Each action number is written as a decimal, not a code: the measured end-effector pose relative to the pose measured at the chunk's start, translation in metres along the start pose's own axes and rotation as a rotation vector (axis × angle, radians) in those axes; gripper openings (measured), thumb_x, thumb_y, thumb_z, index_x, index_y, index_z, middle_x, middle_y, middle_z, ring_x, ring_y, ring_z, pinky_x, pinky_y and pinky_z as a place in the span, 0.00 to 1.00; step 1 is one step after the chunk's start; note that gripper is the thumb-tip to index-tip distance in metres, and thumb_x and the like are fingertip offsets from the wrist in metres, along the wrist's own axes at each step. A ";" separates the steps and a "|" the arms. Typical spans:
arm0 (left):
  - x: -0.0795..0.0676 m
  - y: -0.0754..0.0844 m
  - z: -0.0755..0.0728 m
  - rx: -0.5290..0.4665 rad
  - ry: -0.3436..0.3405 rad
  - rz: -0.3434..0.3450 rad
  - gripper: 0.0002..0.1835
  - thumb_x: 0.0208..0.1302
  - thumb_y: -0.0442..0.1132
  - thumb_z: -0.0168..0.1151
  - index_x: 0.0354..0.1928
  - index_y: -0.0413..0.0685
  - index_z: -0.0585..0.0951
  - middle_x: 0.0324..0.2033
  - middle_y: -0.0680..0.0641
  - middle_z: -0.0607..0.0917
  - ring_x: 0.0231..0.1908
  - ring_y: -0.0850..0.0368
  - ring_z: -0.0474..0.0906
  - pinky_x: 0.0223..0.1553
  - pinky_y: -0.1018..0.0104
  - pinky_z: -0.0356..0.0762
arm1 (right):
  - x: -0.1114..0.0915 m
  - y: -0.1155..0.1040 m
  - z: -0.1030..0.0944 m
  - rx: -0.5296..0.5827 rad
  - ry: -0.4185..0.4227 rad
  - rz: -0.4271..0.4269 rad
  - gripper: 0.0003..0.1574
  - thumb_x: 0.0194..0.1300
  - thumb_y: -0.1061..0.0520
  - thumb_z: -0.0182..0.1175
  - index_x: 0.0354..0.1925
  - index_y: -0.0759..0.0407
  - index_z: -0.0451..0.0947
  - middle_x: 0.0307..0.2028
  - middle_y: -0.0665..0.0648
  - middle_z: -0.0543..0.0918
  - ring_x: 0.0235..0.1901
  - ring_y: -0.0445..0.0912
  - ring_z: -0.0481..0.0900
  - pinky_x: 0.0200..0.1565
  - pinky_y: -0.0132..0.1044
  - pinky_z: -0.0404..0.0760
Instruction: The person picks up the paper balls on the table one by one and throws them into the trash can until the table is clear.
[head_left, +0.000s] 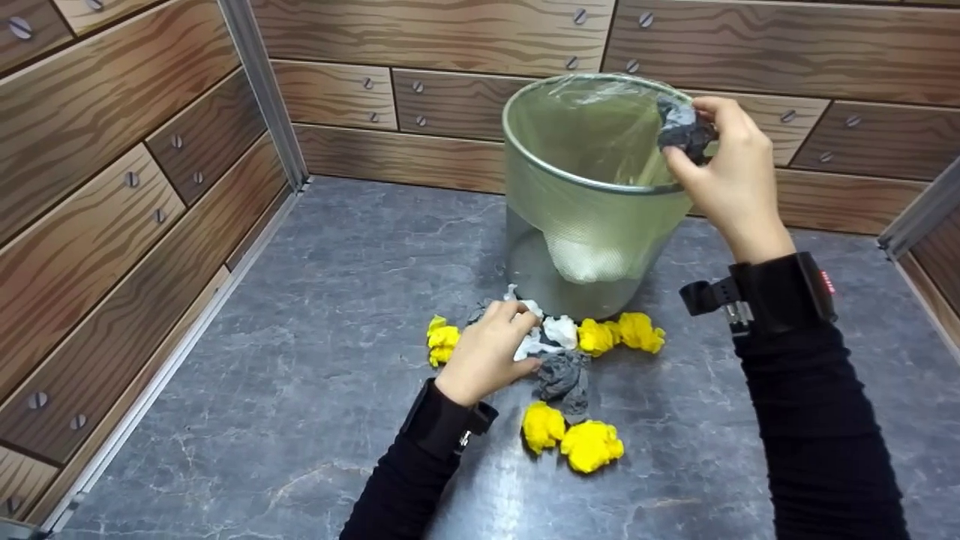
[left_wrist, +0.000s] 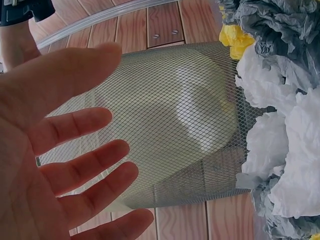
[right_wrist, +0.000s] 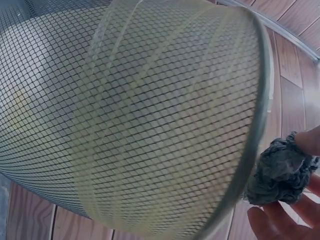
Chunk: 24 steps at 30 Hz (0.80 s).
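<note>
Dark grey crumpled ball [head_left: 684, 136], wrinkled, with paler patch | at 3 o'clock of the bin [head_left: 637, 217] rim, head view | right hand [head_left: 735, 169] pinches it | left hand [head_left: 491, 349] fingers apart, beside white crumples [head_left: 560, 331], bin's 7 o'clock

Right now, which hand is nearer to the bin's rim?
Right. The right hand is beside the rim, holding a crumpled gray wad; the left hand is well below the rim, near crumpled white wads.

bin [head_left: 600, 217]: one showed
hands [head_left: 486, 351]: two showed
yellow wads [head_left: 592, 446]: five showed
grey wads [head_left: 562, 373]: at least three showed
white wads [head_left: 559, 331]: at least two showed
</note>
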<state>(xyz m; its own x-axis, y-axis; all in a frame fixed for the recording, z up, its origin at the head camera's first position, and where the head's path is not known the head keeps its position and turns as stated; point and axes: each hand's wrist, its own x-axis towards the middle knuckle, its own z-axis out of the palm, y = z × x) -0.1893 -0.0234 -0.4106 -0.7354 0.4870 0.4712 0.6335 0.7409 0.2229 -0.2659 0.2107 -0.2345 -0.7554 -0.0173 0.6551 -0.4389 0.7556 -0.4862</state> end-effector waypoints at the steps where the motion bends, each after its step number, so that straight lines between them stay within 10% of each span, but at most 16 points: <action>1: 0.000 0.000 0.000 0.000 -0.004 0.001 0.21 0.44 0.46 0.69 0.39 0.46 0.74 0.38 0.49 0.73 0.37 0.56 0.68 0.28 0.71 0.74 | 0.000 0.001 0.001 0.001 -0.011 0.012 0.28 0.50 0.61 0.61 0.51 0.67 0.68 0.47 0.63 0.74 0.45 0.56 0.72 0.48 0.44 0.68; 12: 0.000 0.001 0.001 0.020 -0.004 0.012 0.22 0.43 0.46 0.69 0.40 0.46 0.74 0.38 0.50 0.73 0.39 0.56 0.68 0.32 0.71 0.74 | -0.006 0.007 0.001 -0.012 -0.033 0.034 0.28 0.51 0.60 0.61 0.51 0.67 0.68 0.47 0.63 0.74 0.44 0.57 0.73 0.45 0.47 0.70; 24: 0.001 0.004 0.001 0.040 -0.042 -0.006 0.22 0.44 0.48 0.69 0.40 0.46 0.75 0.40 0.50 0.73 0.40 0.56 0.69 0.30 0.71 0.74 | -0.059 0.001 -0.012 0.051 0.086 -0.046 0.27 0.48 0.65 0.63 0.49 0.67 0.71 0.43 0.61 0.75 0.40 0.49 0.73 0.38 0.22 0.71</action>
<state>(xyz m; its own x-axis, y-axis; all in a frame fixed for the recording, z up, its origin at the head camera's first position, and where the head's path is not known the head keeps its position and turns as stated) -0.1882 -0.0195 -0.4100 -0.7494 0.5004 0.4336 0.6193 0.7615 0.1913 -0.2165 0.2203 -0.2669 -0.6904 0.0065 0.7234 -0.4981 0.7210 -0.4818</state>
